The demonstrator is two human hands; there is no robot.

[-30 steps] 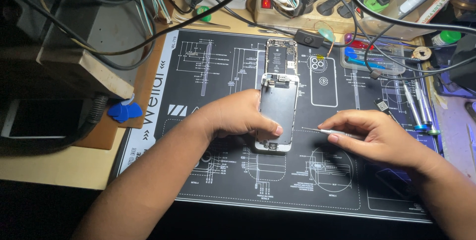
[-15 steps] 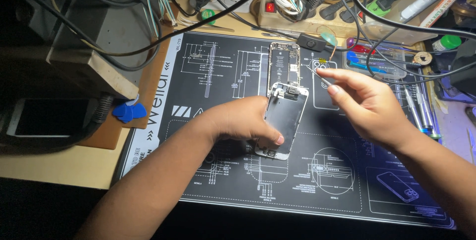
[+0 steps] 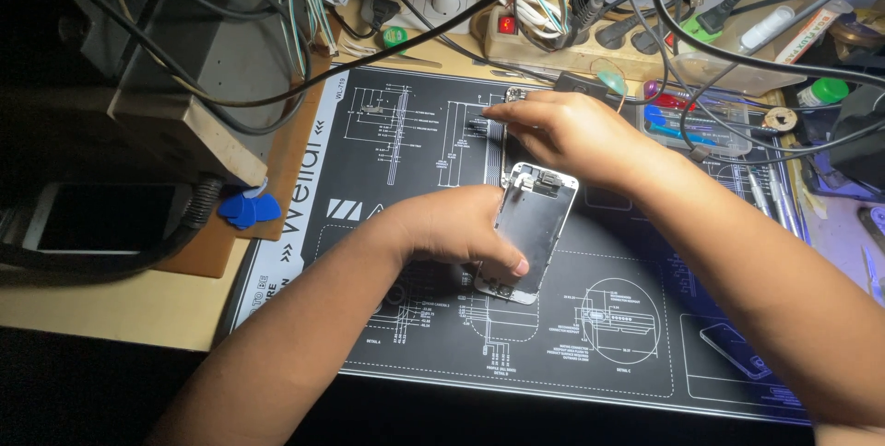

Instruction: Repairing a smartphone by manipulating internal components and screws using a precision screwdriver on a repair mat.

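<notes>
The right hand covered most of the opened phone body, leaving only its top corner visible. The left hand hid the left edge of the detached screen panel. Whether the right fingertips pinched a part was too small to tell. Both forearms and the repair mat were cut off at the lower edge.

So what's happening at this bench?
A person works on an opened phone over a black repair mat. The left hand holds the lifted screen panel tilted up, its back showing. The right hand reaches across to the top of the phone body, fingertips pinched. Cables and a power strip crowd the back.
</notes>
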